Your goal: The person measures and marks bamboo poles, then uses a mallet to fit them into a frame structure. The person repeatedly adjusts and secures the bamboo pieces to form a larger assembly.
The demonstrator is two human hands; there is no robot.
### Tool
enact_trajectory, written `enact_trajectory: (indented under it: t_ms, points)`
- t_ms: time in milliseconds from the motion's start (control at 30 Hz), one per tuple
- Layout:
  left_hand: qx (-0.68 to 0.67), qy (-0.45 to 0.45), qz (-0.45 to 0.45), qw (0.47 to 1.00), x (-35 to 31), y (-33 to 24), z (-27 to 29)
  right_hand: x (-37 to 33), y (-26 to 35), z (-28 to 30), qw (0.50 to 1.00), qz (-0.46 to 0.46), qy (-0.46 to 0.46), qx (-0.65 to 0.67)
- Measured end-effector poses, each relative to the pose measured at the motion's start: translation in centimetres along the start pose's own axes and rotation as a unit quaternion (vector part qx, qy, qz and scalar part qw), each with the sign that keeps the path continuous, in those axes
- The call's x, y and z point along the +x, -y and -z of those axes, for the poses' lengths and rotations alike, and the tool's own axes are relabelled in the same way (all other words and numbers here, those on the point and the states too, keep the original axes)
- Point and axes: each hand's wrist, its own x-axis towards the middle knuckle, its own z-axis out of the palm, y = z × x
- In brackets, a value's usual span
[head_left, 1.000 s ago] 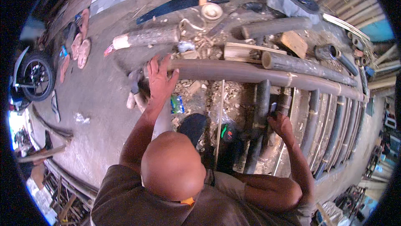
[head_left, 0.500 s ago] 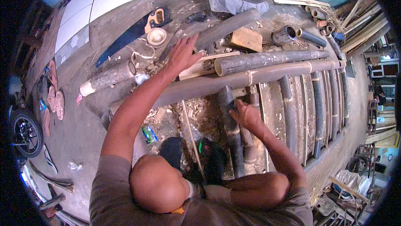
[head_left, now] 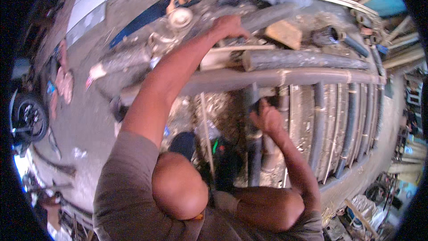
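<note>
My left hand (head_left: 228,27) reaches over the far side of the bamboo frame, beside a thick dark bamboo pole (head_left: 272,16). Its fingers look apart, though blurred, and nothing shows in them. My right hand (head_left: 269,118) is closed, with fingers bent beside a dark bamboo crosspiece (head_left: 254,152); whatever the fingers hold is hidden. A long bamboo rail (head_left: 223,81) runs across the frame, with several crosspieces joined to it. Just beyond the rail lie a shorter bamboo length (head_left: 307,60) and a pale split piece (head_left: 213,60).
A handsaw (head_left: 147,20) with an orange handle lies at the far left, near a small round bowl (head_left: 180,17). A wooden block (head_left: 284,34) sits beyond the rail. Wood shavings (head_left: 225,107) cover the floor by my feet. A wheel (head_left: 30,114) stands at the left edge.
My left hand has moved to the right and farther away along the dark pole. The right hand stays near the same crosspiece. The whole view has shifted and blurred.
</note>
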Motion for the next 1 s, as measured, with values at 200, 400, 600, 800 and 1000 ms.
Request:
enact_trajectory:
  t_ms: [200, 400, 600, 800, 1000]
  points:
    - [-0.319, -0.209, -0.108, 0.918, -13.9, 3.4, 4.2, -1.2, 0.8, -1.3, 0.990, 0.022, -0.116, 0.083]
    - [-0.475, -0.350, -0.110, 0.800, -23.9, 5.3, 6.6, -1.4, 1.8, -3.4, 0.979, 0.009, -0.173, 0.107]
    - [-0.443, -0.394, -0.103, 0.798, -26.9, 6.3, 3.1, -2.0, 0.6, -3.6, 0.984, 0.010, -0.142, 0.106]
    - [-0.449, -0.373, -0.129, 0.802, -27.6, 5.7, 0.8, -1.9, 0.6, -4.6, 0.979, 0.013, -0.181, 0.093]
    - [-0.452, -0.326, -0.140, 0.818, -27.8, 7.5, 1.7, -2.7, 1.6, -3.3, 0.981, -0.002, -0.150, 0.125]
